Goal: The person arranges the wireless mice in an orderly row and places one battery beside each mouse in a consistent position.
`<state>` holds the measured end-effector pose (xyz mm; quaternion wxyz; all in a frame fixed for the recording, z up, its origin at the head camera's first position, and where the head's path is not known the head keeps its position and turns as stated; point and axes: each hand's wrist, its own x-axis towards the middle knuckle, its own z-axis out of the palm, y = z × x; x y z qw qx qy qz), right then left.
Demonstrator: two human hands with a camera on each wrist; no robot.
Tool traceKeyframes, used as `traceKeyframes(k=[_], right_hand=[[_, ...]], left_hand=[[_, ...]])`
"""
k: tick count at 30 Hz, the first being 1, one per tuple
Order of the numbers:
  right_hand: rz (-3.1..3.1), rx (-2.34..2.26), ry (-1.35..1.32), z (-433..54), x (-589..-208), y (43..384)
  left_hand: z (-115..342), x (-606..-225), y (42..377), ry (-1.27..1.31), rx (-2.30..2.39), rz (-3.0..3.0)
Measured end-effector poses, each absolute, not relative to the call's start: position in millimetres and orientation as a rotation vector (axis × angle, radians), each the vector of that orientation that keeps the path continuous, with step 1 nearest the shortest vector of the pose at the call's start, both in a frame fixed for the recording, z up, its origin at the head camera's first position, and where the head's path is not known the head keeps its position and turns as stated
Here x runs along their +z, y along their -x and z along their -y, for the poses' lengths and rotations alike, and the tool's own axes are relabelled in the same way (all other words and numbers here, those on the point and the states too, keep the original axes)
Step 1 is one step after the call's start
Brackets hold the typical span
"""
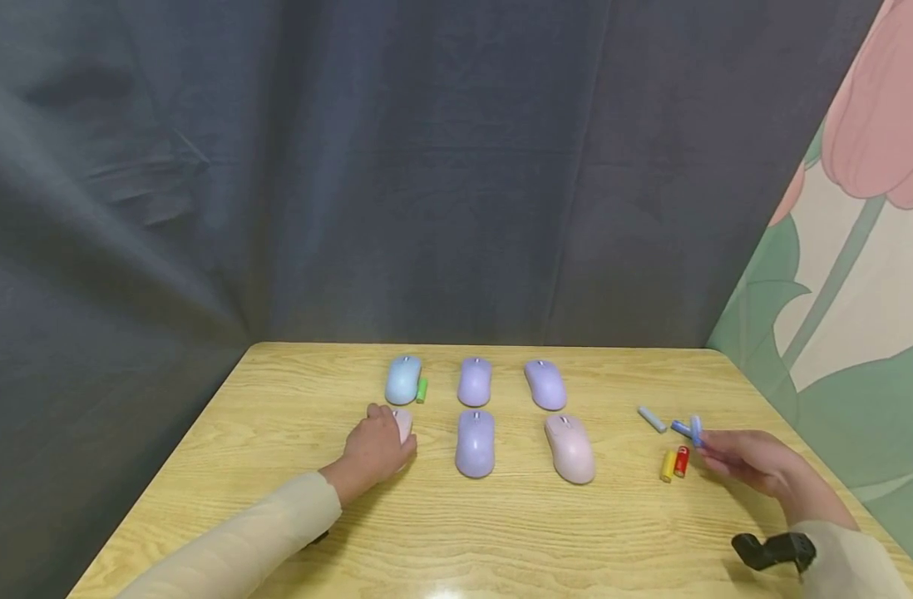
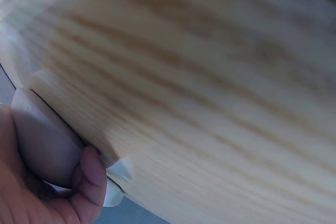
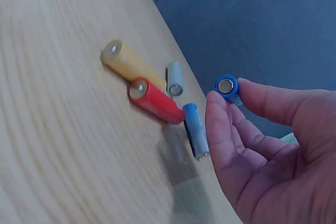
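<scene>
My left hand (image 1: 377,444) grips a pale pink computer mouse (image 2: 47,137) at the front left, its fingers curled over the sides and hiding much of it. Between thumb and fingertips, my right hand (image 1: 752,462) pinches a blue battery (image 3: 226,85), held up above the table with one metal end showing in the right wrist view. Below it on the wood lie a yellow battery (image 1: 668,466), a red battery (image 1: 682,462), another blue battery (image 1: 681,428) and a pale grey battery (image 1: 652,419).
A light blue mouse (image 1: 403,380) with a green battery (image 1: 422,390) beside it stands at the back left. Purple mice (image 1: 475,382) (image 1: 546,384) continue that row; another purple mouse (image 1: 475,443) and a pink mouse (image 1: 570,449) stand in front. A dark curtain (image 1: 456,183) hangs behind the table.
</scene>
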<state>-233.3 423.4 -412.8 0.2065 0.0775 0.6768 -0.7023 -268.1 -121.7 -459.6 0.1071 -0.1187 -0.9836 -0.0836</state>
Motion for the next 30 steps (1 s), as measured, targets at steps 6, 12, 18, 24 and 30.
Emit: traceKeyframes(k=[6, 12, 18, 24, 30], right_hand=[[-1.812, -2.059, -0.219, -413.1, -408.1, 236.4], [-1.806, -2.113, -0.19, -404.3, -405.8, 237.9], [-1.793, -2.136, -0.137, -391.8, -402.7, 241.0], [-1.721, -2.189, -0.092, -374.8, -398.3, 246.5], [-1.758, -2.171, -0.128, -354.7, -393.5, 252.8]], left_hand=[[122.1, -458.1, 266.5, 0.35, -0.263, 2.901], [122.0, -457.6, 265.8, 0.362, -0.256, 2.893], [121.3, -456.1, 264.5, 0.36, -0.269, 2.89], [121.7, -455.7, 263.7, 0.372, -0.248, 2.888], [122.1, -455.5, 263.7, 0.381, -0.243, 2.887]])
